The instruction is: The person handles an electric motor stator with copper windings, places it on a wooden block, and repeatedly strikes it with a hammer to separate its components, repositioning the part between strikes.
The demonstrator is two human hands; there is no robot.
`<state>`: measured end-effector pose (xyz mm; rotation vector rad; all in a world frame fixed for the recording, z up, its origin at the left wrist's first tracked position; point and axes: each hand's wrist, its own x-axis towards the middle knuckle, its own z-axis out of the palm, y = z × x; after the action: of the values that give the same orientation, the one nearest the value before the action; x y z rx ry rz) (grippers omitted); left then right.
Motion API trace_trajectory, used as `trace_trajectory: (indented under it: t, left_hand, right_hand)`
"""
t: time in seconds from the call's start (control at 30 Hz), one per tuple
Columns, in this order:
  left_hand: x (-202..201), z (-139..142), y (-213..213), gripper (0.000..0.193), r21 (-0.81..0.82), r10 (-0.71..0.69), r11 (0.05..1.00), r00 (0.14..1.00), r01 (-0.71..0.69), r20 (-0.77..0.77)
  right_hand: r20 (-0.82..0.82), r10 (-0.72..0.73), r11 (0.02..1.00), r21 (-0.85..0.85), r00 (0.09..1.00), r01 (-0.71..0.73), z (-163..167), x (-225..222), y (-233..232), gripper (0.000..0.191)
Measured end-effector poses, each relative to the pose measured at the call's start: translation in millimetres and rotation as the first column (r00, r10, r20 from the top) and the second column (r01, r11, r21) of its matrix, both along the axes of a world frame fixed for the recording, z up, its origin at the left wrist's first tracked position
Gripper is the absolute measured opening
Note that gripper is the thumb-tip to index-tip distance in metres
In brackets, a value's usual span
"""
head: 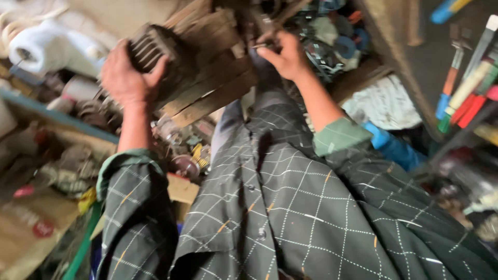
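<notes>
My left hand (126, 78) grips a dark, ribbed metal part (154, 47) that rests against a stack of worn wooden boards (210, 78). Farther right, my right hand (286, 54) holds a small dark metal piece (265, 32) at the upper edge of the same boards; the blur hides what kind of piece it is. Both arms reach forward out of dark checked sleeves with green cuffs. The picture is motion-blurred.
A white plastic object (49, 49) and a cluttered shelf with a blue edge (57, 115) lie at the left. Tools with coloured handles (467, 93) hang at the right. Metal parts (332, 39) pile behind the boards. A cardboard box (181, 189) sits below.
</notes>
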<state>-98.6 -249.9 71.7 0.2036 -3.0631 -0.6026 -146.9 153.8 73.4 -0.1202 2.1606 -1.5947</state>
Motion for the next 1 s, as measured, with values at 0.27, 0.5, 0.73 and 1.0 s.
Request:
trace_trajectory:
  t: [0.27,0.5,0.73,1.0]
  left_hand:
    - [7.0,2.5,-2.2,0.082,0.0,0.011,1.0,0.999,-0.011,0.053]
    - [10.0,3.3,5.8,0.087,-0.015,0.007,1.0,0.999,-0.007,0.047]
    - [41.6,11.6,50.5,0.099,-0.208,-0.036,0.978,0.998,0.024,-0.054]
    - [118.0,-3.5,90.2,0.125,-0.156,-0.05,0.987,0.997,0.041,-0.054]
  right_hand:
    - [-0.491,-0.374,0.661,0.454,0.787,0.598,121.0,31.0,229.7,0.013]
    - [-0.524,-0.407,0.558,0.505,0.748,0.658,115.9,28.1,281.5,0.016]
    - [-0.733,-0.152,0.208,0.632,0.663,0.747,124.8,83.2,289.3,0.029]
    - [-0.62,-0.136,0.056,0.774,0.773,0.631,121.4,162.2,315.1,0.026]
